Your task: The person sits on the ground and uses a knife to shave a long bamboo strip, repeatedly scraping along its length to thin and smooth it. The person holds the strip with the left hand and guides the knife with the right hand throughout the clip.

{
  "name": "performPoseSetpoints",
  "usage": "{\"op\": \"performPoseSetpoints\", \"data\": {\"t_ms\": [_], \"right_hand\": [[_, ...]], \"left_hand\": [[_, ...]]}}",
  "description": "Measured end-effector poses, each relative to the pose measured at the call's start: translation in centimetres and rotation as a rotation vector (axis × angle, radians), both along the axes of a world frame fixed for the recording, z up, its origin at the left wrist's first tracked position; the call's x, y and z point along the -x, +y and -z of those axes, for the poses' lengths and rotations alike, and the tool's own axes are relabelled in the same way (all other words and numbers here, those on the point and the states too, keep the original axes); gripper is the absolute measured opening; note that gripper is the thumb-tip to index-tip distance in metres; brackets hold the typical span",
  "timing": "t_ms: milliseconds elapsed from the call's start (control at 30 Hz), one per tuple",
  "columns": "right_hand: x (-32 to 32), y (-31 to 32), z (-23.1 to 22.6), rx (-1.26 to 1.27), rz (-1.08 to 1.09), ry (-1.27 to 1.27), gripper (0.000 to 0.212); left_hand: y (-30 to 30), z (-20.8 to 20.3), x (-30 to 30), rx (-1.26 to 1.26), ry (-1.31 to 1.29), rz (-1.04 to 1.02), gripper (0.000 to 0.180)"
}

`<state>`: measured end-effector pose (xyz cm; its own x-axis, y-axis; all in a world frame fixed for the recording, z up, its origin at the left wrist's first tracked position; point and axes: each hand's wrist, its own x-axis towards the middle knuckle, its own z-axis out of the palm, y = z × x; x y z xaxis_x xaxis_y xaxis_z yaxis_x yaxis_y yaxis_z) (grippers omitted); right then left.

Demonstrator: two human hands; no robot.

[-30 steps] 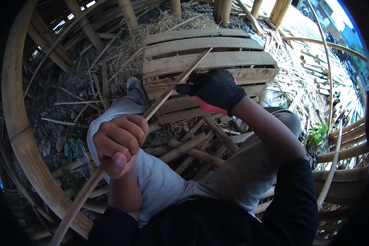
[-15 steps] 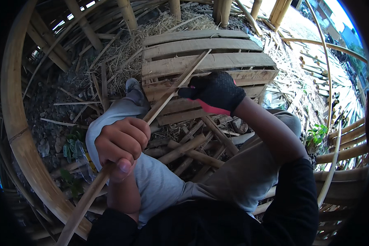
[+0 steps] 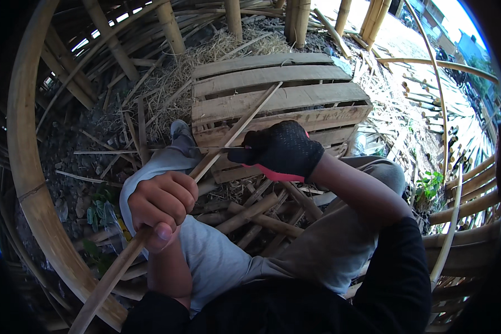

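My bare left hand (image 3: 162, 205) is wrapped in a fist round a long bamboo strip (image 3: 214, 153). The strip slants from the lower left up to the right, and its far end lies over a wooden slatted crate (image 3: 278, 103). On my right hand (image 3: 281, 151) is a black glove with a pink edge, its fingers closed round a knife whose handle the glove hides. The thin knife blade (image 3: 228, 147) points left and lies across the strip, seen nearly edge-on.
Cut bamboo pieces (image 3: 250, 214) lie between my legs. A thick curved bamboo pole (image 3: 30, 192) rises at the left. Dry straw (image 3: 170, 86) covers ground behind the crate. Stacked bamboo poles (image 3: 428, 108) lie at the far right, with a small green plant (image 3: 428, 186) nearer.
My right hand has moved slightly left and down along the strip, and the blade now shows across it. The left hand keeps its grip, while the whole view has shifted a little.
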<state>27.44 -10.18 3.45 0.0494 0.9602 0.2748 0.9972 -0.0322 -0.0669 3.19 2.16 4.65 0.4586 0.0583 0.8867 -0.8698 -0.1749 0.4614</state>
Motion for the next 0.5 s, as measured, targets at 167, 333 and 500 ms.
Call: {"op": "performPoseSetpoints", "data": {"t_ms": [167,333,500], "right_hand": [[-4.0,1.3,-0.3,0.283,0.168,-0.061,0.037],[0.5,0.0,3.5,-0.161,0.011,-0.051,0.040],[-1.6,1.4,1.9,0.063,0.063,-0.064,0.047]], "left_hand": [[-0.5,0.4,0.2,0.052,0.003,-0.034,0.058],[-0.5,0.7,1.0,0.140,-0.037,-0.107,0.059],[-0.1,1.1,0.6,0.219,-0.113,-0.190,0.058]]}}
